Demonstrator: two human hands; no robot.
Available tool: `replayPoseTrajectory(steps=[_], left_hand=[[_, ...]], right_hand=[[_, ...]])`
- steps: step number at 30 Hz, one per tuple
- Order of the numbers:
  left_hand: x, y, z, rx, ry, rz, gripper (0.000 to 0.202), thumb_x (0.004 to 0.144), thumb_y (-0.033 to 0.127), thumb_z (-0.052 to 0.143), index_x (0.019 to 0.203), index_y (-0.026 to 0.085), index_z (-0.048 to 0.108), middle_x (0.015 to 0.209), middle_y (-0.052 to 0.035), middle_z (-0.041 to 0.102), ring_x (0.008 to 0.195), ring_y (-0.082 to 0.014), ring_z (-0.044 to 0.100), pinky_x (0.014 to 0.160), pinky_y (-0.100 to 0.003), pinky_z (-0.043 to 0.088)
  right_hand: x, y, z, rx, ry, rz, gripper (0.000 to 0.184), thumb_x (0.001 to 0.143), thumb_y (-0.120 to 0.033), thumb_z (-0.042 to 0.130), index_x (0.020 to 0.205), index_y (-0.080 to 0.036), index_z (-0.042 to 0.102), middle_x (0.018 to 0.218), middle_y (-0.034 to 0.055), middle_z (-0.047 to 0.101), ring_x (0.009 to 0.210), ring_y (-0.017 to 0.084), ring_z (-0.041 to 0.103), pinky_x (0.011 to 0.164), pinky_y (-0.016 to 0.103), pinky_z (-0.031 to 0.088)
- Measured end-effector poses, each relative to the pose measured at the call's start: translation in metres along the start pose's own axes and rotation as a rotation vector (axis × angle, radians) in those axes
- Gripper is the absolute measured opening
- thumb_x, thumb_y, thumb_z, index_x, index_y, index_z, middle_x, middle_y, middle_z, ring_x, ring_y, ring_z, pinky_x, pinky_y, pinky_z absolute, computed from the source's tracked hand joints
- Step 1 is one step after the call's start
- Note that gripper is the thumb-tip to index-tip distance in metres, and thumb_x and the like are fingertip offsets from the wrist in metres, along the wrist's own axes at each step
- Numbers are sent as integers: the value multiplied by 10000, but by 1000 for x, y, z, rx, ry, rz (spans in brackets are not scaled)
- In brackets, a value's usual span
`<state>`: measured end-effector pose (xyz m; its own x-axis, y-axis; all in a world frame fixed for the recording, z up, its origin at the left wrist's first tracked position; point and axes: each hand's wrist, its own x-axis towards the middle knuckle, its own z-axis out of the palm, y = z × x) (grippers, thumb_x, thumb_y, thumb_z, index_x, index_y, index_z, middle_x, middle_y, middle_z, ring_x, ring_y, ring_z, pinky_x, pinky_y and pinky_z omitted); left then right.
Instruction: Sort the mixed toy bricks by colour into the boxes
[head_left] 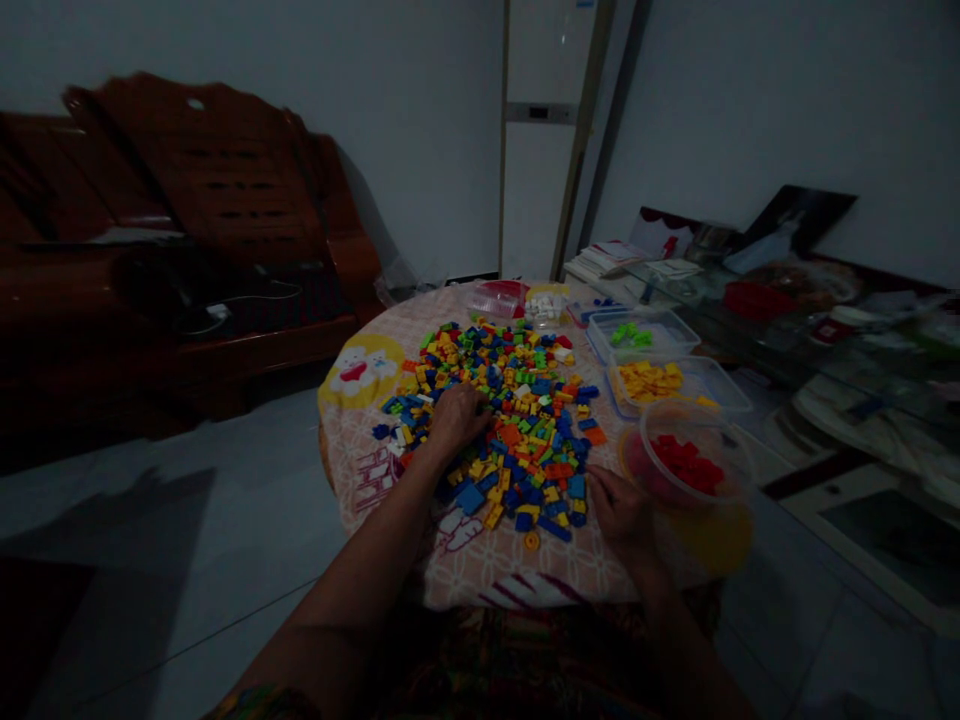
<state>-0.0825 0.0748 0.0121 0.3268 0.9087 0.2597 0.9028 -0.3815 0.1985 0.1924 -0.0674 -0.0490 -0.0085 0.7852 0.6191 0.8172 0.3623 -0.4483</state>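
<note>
A heap of small coloured building bricks (517, 410) covers a round table with a patterned cloth (495, 570). My left hand (456, 418) rests palm down on the left side of the heap, fingers curled over the bricks; what it grips is hidden. My right hand (619, 505) lies at the heap's near right edge, fingers bent, next to a round clear tub of red bricks (686, 465). Behind that tub stand a clear box of yellow bricks (652, 382) and one with green bricks (634, 335).
A small tub of white pieces (545, 308) and a red-tinted box (495, 297) sit at the table's far edge. A dark wooden bench (187, 250) stands on the left. A cluttered glass table (787, 300) is at the right. Pale floor tiles surround the table.
</note>
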Motion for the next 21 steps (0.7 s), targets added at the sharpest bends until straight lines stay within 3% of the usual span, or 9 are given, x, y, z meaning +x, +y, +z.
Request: replayPoseTrajectory(steps=[7, 13, 17, 21], left_hand=[[2, 4, 0, 43, -41, 10, 194, 801, 301, 626, 876, 173, 752, 940, -117, 690, 963, -260, 635, 834, -335, 478], [30, 15, -15, -352, 39, -161, 240, 778, 329, 644, 921, 167, 748, 869, -56, 739, 822, -207, 678, 743, -282, 493], [62, 38, 4, -741, -87, -160, 164, 731, 260, 675, 844, 153, 727, 733, -12, 721, 677, -155, 658, 635, -237, 489], [102, 78, 32, -993, -226, -255, 21, 710, 158, 686, 715, 137, 688, 584, 14, 641, 552, -115, 600, 589, -222, 484]], right_hand=[[-2, 0, 4, 9, 13, 52, 329, 954, -296, 469, 1027, -182, 768, 968, 111, 789, 846, 238, 761, 777, 340, 612], [-3, 1, 6, 3, 13, 37, 330, 955, -283, 463, 1013, -169, 767, 944, 116, 790, 812, 238, 761, 750, 349, 614], [-3, 1, 6, -7, 23, 32, 327, 956, -277, 464, 1017, -169, 766, 938, 112, 791, 808, 239, 762, 738, 352, 617], [-2, 1, 6, -9, 27, 24, 322, 961, -275, 463, 1035, -181, 762, 951, 104, 791, 819, 231, 762, 753, 345, 617]])
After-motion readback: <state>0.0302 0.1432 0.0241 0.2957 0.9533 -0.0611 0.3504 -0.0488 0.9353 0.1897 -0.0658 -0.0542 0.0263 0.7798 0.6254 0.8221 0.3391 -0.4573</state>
